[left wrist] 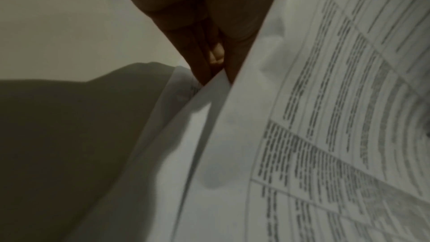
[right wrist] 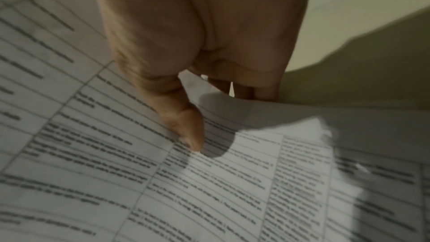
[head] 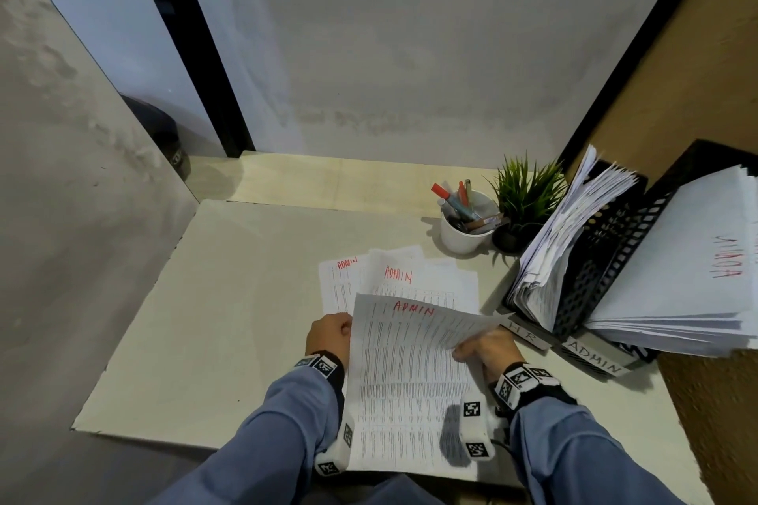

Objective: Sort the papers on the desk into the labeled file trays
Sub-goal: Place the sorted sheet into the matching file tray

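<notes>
Head view: both hands hold one printed sheet (head: pixel 404 373) headed ADMIN in red, just above the pale surface (head: pixel 229 299). The left hand (head: pixel 330 334) grips the sheet's left edge with curled fingers, and the right hand (head: pixel 486 348) pinches its right edge, where the paper bows upward. Beyond the held sheet, more loose papers (head: pixel 410 279) marked ADMIN lie fanned flat on the surface. To the right stand two black perforated file trays: the HR tray (head: pixel 590 283) is stuffed with leaning pages, and the ADMIN tray (head: pixel 640 234) beside it carries a thick stack (head: pixel 689 283) whose top page also reads ADMIN. A white cup of pens (head: pixel 465 223) and a small green plant (head: pixel 525 197) sit behind the loose papers, next to the HR tray

Left wrist view: the left hand (left wrist: pixel 209 25) has its fingers (left wrist: pixel 217 56) pressed together and closed on the edge of the sheet (left wrist: pixel 325 117), which rises steeply on the right with blurred table print. Another page (left wrist: pixel 149 154) lies below it in shadow on the surface (left wrist: pixel 58 25)

Right wrist view: the right hand (right wrist: pixel 197 34) sets its thumb (right wrist: pixel 186 122) on the printed face of the sheet (right wrist: pixel 163 181), while the other fingers (right wrist: pixel 244 89) curl beneath the edge, so the paper is pinched between them. The surface (right wrist: pixel 349 6) shows at the upper right
</notes>
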A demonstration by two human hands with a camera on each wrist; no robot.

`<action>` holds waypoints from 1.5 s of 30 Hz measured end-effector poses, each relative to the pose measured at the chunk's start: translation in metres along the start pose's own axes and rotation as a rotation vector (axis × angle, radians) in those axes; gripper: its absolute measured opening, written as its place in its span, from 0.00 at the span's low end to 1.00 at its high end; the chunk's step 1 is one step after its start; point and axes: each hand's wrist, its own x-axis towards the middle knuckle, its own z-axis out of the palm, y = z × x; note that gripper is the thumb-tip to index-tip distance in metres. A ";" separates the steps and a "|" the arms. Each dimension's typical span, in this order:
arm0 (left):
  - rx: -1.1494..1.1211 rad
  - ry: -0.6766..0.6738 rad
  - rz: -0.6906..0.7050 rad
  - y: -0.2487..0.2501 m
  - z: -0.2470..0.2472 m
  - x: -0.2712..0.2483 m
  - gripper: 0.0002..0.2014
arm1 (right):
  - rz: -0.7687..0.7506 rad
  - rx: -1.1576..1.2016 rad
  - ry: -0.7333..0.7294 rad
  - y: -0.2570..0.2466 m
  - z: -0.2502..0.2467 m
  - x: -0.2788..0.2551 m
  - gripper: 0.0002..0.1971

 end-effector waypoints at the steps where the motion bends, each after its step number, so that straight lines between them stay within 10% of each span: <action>1: -0.029 -0.002 0.000 -0.002 -0.001 0.000 0.17 | -0.015 -0.001 0.002 -0.001 0.002 -0.001 0.11; 10: -0.674 -0.027 -0.182 -0.008 -0.008 0.004 0.24 | -0.143 -0.157 0.199 0.004 0.000 0.020 0.12; 23: -0.356 -0.108 -0.292 0.018 0.001 0.013 0.04 | -0.043 0.022 0.250 0.006 -0.011 0.015 0.08; 26: -0.271 -0.192 -0.258 0.019 0.001 0.014 0.15 | -0.137 0.013 0.157 0.008 -0.011 0.021 0.19; 33: -0.095 0.047 -0.062 0.022 -0.013 0.009 0.09 | -0.177 0.115 0.165 0.009 -0.007 0.021 0.21; 38: -0.336 0.006 0.034 0.014 -0.021 -0.003 0.13 | -0.059 0.176 0.171 0.010 -0.002 0.041 0.12; 45: -0.707 -0.087 -0.266 0.012 -0.020 -0.007 0.12 | -0.099 0.034 0.207 0.000 -0.001 0.006 0.05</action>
